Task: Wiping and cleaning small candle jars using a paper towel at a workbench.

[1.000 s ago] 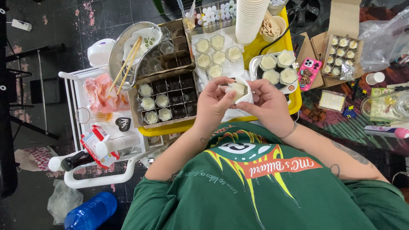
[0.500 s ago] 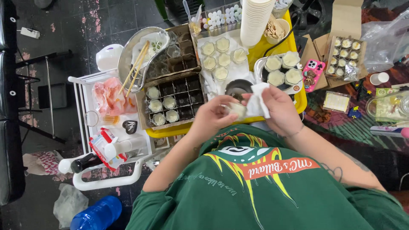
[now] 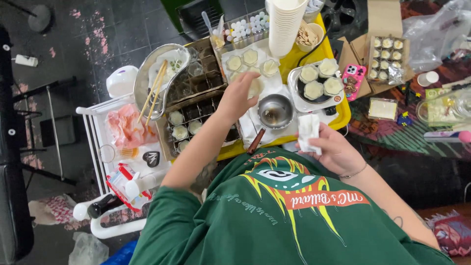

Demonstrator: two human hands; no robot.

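Over the white cloth on the yellow bench (image 3: 329, 114), our left hand (image 3: 239, 95) reaches forward, its fingers (image 3: 251, 78) closed lightly around a small cream-filled candle cup (image 3: 254, 86) that sits among three other filled cups (image 3: 250, 58) on the cloth. Close to our chest, our right hand (image 3: 333, 152) is curled, fingers pinching a crumpled white tissue (image 3: 308, 131) that stands up from the grip. Between the two hands rests a small steel melting pot (image 3: 275, 111) with a brown handle pointing back at us. Just right of it a metal tray (image 3: 295, 93) carries four more filled cups, with a pink phone (image 3: 353, 82) beside it. Behind stands a tall stack of paper cups (image 3: 286, 24). To the left, a divided cardboard crate (image 3: 196, 100) holds more cups, and a steel bowl (image 3: 142, 81) with wooden chopsticks (image 3: 153, 94) lies on its edge. Further left a white wire cart (image 3: 91, 142) holds pink plastic bags.
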